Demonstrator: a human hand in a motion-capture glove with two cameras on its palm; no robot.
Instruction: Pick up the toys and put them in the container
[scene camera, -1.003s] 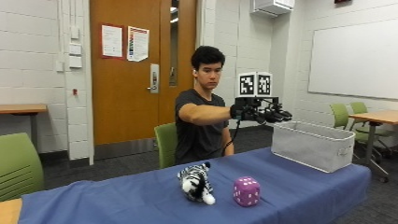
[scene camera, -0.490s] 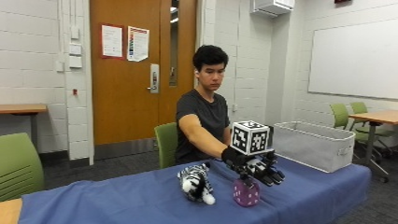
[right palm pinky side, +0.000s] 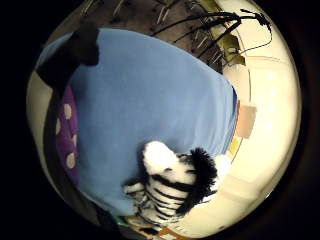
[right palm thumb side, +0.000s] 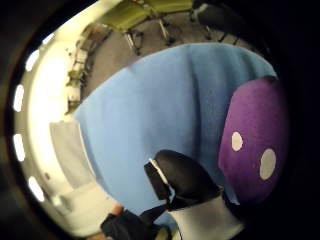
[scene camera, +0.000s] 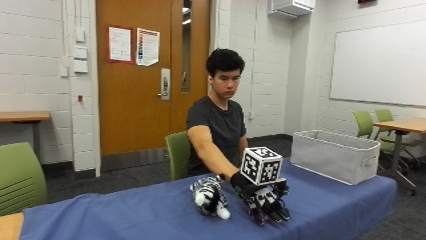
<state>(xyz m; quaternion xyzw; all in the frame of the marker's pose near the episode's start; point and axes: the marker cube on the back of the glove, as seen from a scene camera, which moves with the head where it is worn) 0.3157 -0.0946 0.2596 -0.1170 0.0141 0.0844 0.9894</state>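
Outside view shows your gloved right hand (scene camera: 266, 202) down over the purple spotted cube (right palm thumb side: 255, 145) on the blue cloth (scene camera: 133, 215), fingers draped around it but closure unclear, so next close and lift toward the grey container (scene camera: 333, 155) at two o'clock; the zebra toy (scene camera: 210, 196) at nine o'clock stands upright.

The person (scene camera: 216, 125) wore a dark grey short-sleeved T-shirt; the right hand (scene camera: 263, 200) had a black glove with white plastic parts.
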